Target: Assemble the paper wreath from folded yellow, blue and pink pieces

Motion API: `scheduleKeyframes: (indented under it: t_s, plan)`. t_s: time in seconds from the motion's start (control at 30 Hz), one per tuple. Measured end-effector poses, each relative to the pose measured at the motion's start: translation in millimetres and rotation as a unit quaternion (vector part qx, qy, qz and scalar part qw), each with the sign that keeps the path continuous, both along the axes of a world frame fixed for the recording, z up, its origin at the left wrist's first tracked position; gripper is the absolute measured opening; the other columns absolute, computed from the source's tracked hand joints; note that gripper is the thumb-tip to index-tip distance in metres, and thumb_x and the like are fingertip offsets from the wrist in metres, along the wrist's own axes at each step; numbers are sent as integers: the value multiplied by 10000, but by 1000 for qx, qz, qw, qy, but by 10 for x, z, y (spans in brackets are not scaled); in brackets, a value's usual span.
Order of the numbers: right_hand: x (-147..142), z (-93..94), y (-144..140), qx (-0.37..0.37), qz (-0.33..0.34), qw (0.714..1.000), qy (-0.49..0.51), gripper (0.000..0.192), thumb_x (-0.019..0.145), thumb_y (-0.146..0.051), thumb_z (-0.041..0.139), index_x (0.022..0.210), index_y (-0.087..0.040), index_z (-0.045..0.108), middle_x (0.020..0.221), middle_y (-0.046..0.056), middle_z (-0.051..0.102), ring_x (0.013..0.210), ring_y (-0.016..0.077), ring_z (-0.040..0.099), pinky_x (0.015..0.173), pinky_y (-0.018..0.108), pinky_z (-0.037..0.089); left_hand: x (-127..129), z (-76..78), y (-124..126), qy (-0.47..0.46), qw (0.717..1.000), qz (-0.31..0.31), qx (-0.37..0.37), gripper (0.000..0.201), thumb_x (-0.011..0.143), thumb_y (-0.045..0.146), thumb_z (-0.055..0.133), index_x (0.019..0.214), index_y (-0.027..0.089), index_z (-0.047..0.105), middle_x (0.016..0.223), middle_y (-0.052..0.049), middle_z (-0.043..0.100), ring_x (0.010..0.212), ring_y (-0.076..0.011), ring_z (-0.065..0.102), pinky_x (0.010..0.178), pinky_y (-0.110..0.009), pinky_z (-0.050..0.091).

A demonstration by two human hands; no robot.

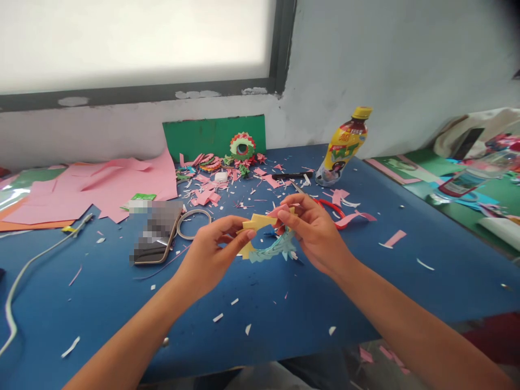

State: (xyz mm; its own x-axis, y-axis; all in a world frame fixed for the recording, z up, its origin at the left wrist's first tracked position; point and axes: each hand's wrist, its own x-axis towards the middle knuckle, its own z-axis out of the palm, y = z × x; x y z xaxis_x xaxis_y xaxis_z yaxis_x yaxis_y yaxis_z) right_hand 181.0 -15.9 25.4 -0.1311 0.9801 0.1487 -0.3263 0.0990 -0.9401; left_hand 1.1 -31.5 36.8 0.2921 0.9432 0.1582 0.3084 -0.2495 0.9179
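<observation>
Though blurred — bottle label unreadable

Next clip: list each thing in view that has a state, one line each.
Paper ring: unfinished, held above the table by both hands.
Left hand: gripping the ring's yellow side.
Right hand: pinching a pink piece at the ring's top.
Bottle: upright, capped.
Finished wreath: leaning on green card.
Phone: lying flat.
Tape roll: lying flat.

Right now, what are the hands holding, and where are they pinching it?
A folded paper ring. The left hand pinches its yellow left edge; the right hand grips its top right, by a pink piece.
</observation>
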Motion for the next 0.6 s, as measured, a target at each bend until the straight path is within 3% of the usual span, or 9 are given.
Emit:
scheduleKeyframes:
  t_s: [0.6]
  plan:
    - [45, -22, -31, 88, 5, 986, -141, 138, 804, -329, 587, 891, -225, 565, 780, -23, 624, 646, 81, 591, 621, 219, 500, 46, 13, -23, 25, 999, 25, 22, 172, 800, 319, 569, 865, 167, 616, 746, -13, 623, 632, -108, 561, 558, -197, 457]
